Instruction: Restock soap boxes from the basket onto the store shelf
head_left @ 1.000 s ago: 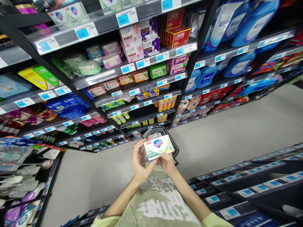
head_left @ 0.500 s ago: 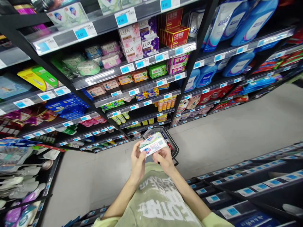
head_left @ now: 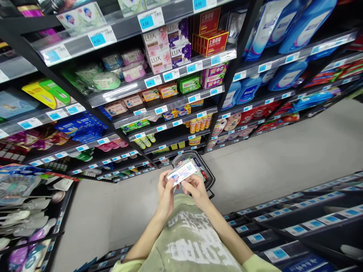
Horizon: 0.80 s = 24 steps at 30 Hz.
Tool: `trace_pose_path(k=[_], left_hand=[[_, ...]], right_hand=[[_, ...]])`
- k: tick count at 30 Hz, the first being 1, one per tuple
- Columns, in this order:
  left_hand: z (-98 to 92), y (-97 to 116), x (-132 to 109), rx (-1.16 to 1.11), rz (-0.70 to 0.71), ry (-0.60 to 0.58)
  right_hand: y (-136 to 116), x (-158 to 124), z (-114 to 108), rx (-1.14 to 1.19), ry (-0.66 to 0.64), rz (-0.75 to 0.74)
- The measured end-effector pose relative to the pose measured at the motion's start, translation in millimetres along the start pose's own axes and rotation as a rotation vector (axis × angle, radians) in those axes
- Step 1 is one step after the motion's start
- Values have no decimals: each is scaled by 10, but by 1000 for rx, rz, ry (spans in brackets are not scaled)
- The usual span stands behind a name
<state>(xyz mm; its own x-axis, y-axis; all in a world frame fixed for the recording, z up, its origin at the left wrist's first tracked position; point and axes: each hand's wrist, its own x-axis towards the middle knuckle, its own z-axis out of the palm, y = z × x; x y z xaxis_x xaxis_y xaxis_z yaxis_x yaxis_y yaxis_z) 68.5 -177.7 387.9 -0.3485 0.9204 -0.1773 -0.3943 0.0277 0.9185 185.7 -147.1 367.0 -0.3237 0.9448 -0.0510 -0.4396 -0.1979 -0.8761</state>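
Note:
A white soap box (head_left: 183, 173) with a blue and red shield logo is held in front of my body, one long printed side turned up toward me. My left hand (head_left: 165, 189) grips its left end, thumb on the near edge. At the right end, my right hand (head_left: 195, 187) has its fingers closed on the lower edge. Beyond and below the box stands a dark shopping basket (head_left: 209, 175) with several packed goods in it, partly hidden by the box and my hands.
Shelves ahead carry soap boxes (head_left: 181, 54), red boxes (head_left: 214, 43) and blue bottles (head_left: 246, 90). Kitchen utensils (head_left: 31, 217) hang at the left. More shelving (head_left: 283, 226) runs along the lower right. Grey floor (head_left: 269, 151) lies between the racks.
The soap box has been turned in my hands, so one narrow printed side now faces up where two sides showed before. Both hands keep nearly the same place.

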Motion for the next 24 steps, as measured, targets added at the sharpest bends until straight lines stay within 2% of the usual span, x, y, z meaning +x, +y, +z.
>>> trace_pose_path(k=[15,20,24], left_hand=[[-8,-15,-7,72,77,12],[-32,-36,0,117,155,18],[-26,-34,5,178,241,28]], right_hand=[[16,-2,8,40,35,-10],[33,3,-7,31,19,0],[80,20,-30,35,66,29]])
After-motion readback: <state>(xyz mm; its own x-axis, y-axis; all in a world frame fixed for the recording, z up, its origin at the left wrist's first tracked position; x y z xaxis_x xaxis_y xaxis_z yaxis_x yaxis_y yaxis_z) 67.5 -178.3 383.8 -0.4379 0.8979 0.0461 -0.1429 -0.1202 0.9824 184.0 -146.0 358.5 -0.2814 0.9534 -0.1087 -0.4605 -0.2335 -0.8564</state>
